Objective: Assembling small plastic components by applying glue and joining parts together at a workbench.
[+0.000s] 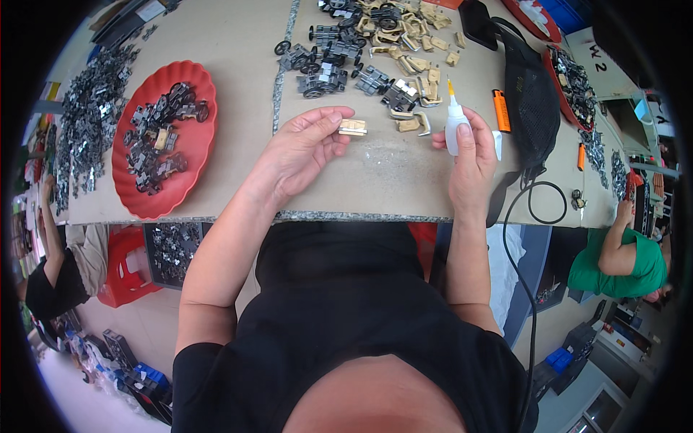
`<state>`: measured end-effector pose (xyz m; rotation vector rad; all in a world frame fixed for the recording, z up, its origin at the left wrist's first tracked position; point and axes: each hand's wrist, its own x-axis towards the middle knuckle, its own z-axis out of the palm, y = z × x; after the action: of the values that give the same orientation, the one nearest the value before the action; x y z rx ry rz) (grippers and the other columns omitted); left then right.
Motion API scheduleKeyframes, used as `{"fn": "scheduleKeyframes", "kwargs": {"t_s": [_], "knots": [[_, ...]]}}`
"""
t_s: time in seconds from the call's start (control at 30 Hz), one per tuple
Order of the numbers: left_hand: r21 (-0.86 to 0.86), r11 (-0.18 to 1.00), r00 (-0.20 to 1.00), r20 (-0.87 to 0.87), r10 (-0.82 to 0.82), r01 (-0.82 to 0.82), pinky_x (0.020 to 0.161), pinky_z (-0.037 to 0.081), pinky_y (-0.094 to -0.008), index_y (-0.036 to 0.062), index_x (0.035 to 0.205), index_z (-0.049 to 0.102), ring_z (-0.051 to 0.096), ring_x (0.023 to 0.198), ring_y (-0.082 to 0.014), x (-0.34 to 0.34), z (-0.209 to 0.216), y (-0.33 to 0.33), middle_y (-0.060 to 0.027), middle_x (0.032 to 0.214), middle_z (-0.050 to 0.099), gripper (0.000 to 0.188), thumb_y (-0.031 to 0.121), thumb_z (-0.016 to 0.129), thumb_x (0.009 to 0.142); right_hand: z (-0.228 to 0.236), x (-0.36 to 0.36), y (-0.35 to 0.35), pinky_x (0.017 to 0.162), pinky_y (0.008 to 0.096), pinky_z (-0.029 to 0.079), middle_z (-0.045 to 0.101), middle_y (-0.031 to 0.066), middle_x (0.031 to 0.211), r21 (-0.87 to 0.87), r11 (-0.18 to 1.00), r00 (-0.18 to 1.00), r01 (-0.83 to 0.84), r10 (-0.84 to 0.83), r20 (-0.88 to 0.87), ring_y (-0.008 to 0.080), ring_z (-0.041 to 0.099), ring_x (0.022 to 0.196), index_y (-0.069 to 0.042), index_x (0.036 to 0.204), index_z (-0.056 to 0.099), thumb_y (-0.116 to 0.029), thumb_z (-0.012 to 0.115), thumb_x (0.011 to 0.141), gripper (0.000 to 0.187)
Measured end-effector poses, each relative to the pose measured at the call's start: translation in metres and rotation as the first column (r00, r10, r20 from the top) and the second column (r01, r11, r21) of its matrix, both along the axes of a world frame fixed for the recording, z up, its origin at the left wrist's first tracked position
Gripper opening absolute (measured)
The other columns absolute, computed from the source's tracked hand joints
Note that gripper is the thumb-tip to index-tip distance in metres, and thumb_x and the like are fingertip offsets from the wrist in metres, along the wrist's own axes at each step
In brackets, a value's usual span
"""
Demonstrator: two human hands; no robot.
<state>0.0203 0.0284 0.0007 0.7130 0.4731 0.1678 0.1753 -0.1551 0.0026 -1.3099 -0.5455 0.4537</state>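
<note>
Between the thumb and fingers of my left hand (307, 148) is a small tan plastic toy car part (353, 128), held just above the table. My right hand (473, 155) grips a white glue bottle (455, 128) upright, its thin yellowish nozzle pointing up. Beyond the hands lie several dark grey toy car chassis (323, 79) with black wheels. Loose tan body parts (408, 63) are heaped next to them. A tan piece (407, 124) and a curved pale part (424, 123) rest between my hands, nearer the right one.
At left stands a red scalloped tray (203, 162) of assembled pieces, beside a heap of small grey parts (90, 115). An orange lighter (501, 111), black bag (533, 101) and black cable (509, 245) lie right. Other people work at both sides, one in a green shirt (628, 267).
</note>
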Motion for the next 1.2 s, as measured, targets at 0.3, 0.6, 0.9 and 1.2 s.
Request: {"fn": "scheduleKeyframes", "kwargs": {"t_s": [0.3,0.6,0.9,1.2], "knots": [[0.22,0.974,0.997,0.061,0.04,-0.052,0.073,0.047,-0.0213,-0.0034,0.11,0.054,0.055,0.079,-0.0088,-0.019,-0.006,-0.005,-0.0059,0.095,0.06,0.025,0.005,0.058,0.086,-0.008,-0.02,0.017,0.064,0.0249,0.043,0.058,0.0081,0.095,0.311,0.948,0.906,-0.072,0.193,-0.376,0.0116,0.053,0.079,0.0,0.108,0.051,-0.008,0.058,0.087,0.024],[0.459,0.885,0.997,0.055,0.054,-0.073,0.074,0.048,-0.0212,-0.0033,0.115,0.053,0.058,0.082,-0.0085,-0.02,-0.011,-0.013,-0.0055,0.092,0.062,0.029,0.002,0.057,0.086,-0.01,-0.041,0.03,0.067,0.0257,0.046,0.056,0.0105,0.097,0.225,0.964,0.978,-0.144,0.173,-0.114,0.0133,0.055,0.075,-0.001,0.108,0.045,-0.013,0.056,0.089,0.025],[0.504,0.862,0.999,0.024,0.047,-0.052,0.074,0.048,-0.0206,-0.0029,0.115,0.054,0.059,0.079,-0.0079,-0.022,-0.013,-0.013,-0.0043,0.088,0.062,0.029,0.003,0.056,0.087,-0.019,-0.048,0.028,0.07,0.0252,0.048,0.053,0.0119,0.101,0.117,0.979,0.968,-0.17,0.143,0.207,0.0136,0.054,0.083,0.0,0.108,0.041,-0.013,0.054,0.089,0.026],[0.516,0.856,0.999,0.019,0.031,-0.036,0.074,0.049,-0.0203,-0.0025,0.114,0.054,0.059,0.079,-0.0077,-0.022,-0.012,-0.014,-0.0043,0.088,0.062,0.028,0.002,0.056,0.087,-0.02,-0.048,0.03,0.07,0.0238,0.047,0.054,0.0107,0.099,0.083,0.983,0.956,-0.166,0.14,0.259,0.0121,0.054,0.081,0.0,0.107,0.042,-0.012,0.056,0.089,0.026]]}}
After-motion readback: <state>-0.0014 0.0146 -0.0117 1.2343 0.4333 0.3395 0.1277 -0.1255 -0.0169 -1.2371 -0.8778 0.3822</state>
